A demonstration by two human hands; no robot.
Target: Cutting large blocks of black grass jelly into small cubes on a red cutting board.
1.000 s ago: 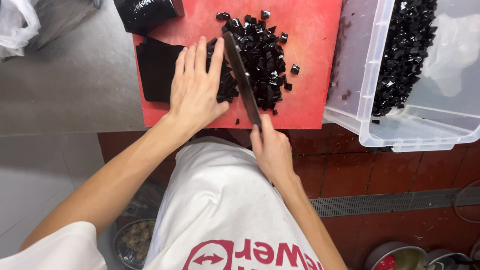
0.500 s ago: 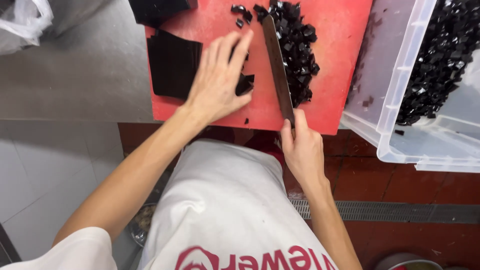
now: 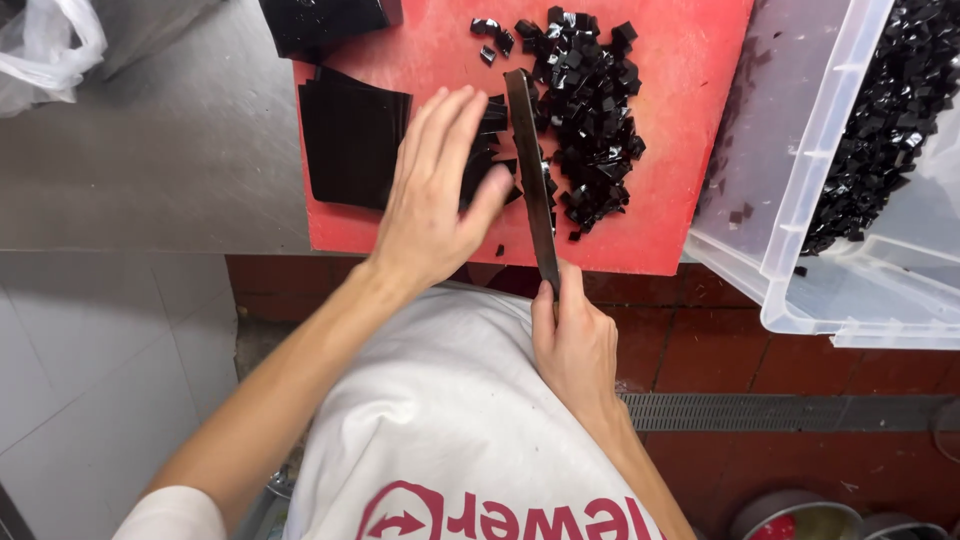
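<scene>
- White plastic bag (image 3: 45, 50) far to the left of the left hand, on the steel desk (image 3: 170, 150); well apart from the work.
- Red cutting board (image 3: 690, 200) lies on the desk, near edge at the desk's edge, w/ both hands over its near half.
- Flat black jelly slab (image 3: 350, 140) just left of the left hand, partly under the fingers; a thicker black block (image 3: 320, 20) sits beyond it at the board's far left corner.
- Left hand (image 3: 435, 200): fingers straight, pressed together, palm down, lying flat on the jelly strips (image 3: 490, 125) and holding them in place.
- Key relation: knife blade (image 3: 530, 170) stands just right of the left fingertips, nearly touching; long axis runs away from the body, tip far, heel near. Strips lie between hand & blade.
- Right hand (image 3: 575, 350): closed round the knife handle at the board's near edge, forefinger along the spine; handle itself hidden.
- Heap of black jelly cubes (image 3: 590, 120) just right of the blade, on the board; a few strays beyond.
- Clear plastic tub (image 3: 800, 200) well right of the right hand, overhanging the desk; holds many black cubes (image 3: 880, 110) heaped at its far side, near part bare save 2-3 bits.
</scene>
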